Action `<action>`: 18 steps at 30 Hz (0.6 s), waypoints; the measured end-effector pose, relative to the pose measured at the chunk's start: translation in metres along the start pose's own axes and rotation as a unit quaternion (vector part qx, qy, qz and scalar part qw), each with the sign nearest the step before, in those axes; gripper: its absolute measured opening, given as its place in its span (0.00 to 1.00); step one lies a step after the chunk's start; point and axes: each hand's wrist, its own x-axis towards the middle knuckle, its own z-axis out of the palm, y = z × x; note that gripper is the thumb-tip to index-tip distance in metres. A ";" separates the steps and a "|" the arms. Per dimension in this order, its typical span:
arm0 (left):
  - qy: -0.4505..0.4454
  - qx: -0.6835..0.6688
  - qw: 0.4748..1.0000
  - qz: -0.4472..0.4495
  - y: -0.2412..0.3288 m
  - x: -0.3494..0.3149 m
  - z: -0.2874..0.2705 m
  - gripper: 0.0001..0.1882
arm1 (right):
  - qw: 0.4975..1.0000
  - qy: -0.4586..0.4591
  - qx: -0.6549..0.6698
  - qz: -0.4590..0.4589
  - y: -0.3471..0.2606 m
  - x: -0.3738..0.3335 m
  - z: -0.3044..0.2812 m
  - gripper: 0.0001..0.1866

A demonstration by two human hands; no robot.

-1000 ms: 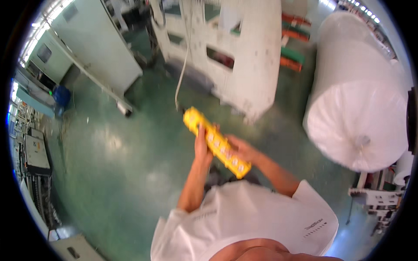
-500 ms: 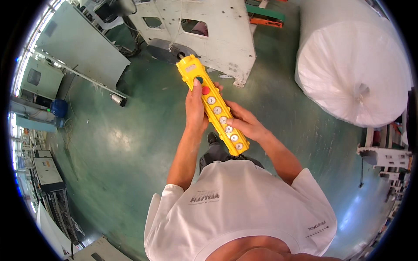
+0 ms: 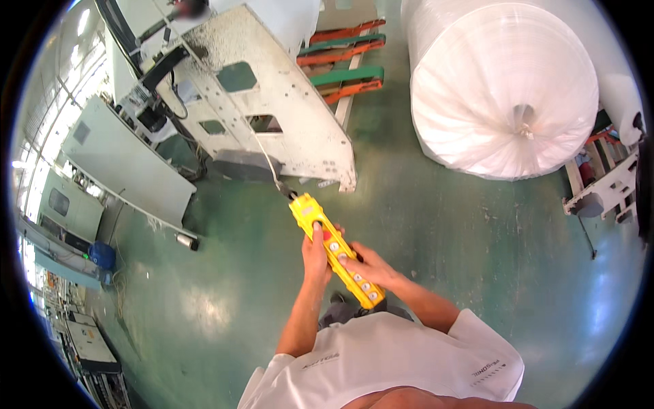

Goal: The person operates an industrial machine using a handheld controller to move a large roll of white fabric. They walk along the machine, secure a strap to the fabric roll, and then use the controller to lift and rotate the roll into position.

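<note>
A long yellow pendant controller [image 3: 308,210] with a dark button, a red one and several white ones slants in front of my body, hanging from a cable [image 3: 266,158] at its far end. My left hand [image 3: 315,258] is wrapped round its upper part, the thumb on the dark button near the top. Lower down, my right hand [image 3: 375,268] grips the other side, and its thumb lies over a white button about midway along. The fingers behind the controller are mostly hidden.
A large plastic-wrapped white roll [image 3: 501,95] stands at the far right. Ahead is a white machine frame [image 3: 300,116], with orange and green bars [image 3: 347,75] beyond it. To the left stand a pale cabinet panel [image 3: 126,163] and a blue round container [image 3: 102,255]. The floor [image 3: 225,334] is green.
The view has tilted up, so the controller and hands sit lower and more of the machine shows. My right thumb has shifted up the button row. Both hands keep their grip.
</note>
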 end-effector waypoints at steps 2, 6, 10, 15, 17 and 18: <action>-0.005 -0.005 1.000 -0.022 -0.004 -0.010 0.004 0.22 | 0.999 -0.024 0.035 -0.027 0.009 -0.019 -0.004 0.28; -0.007 -0.029 0.997 -0.065 -0.011 -0.027 -0.005 0.22 | 0.992 -0.046 0.080 -0.090 0.045 -0.036 0.000 0.35; 0.002 -0.060 0.996 -0.059 0.005 -0.032 -0.011 0.23 | 0.978 -0.085 0.176 -0.072 0.046 -0.049 0.016 0.40; -0.005 -0.029 0.998 -0.061 0.041 -0.043 0.008 0.26 | 0.971 -0.110 0.198 -0.071 -0.006 -0.062 0.023 0.41; -0.002 -0.028 0.998 -0.063 0.046 -0.046 0.005 0.26 | 0.967 -0.118 0.209 -0.083 -0.001 -0.061 0.025 0.42; -0.002 -0.027 0.998 -0.064 0.047 -0.047 0.004 0.25 | 0.965 -0.121 0.213 -0.090 0.002 -0.062 0.026 0.42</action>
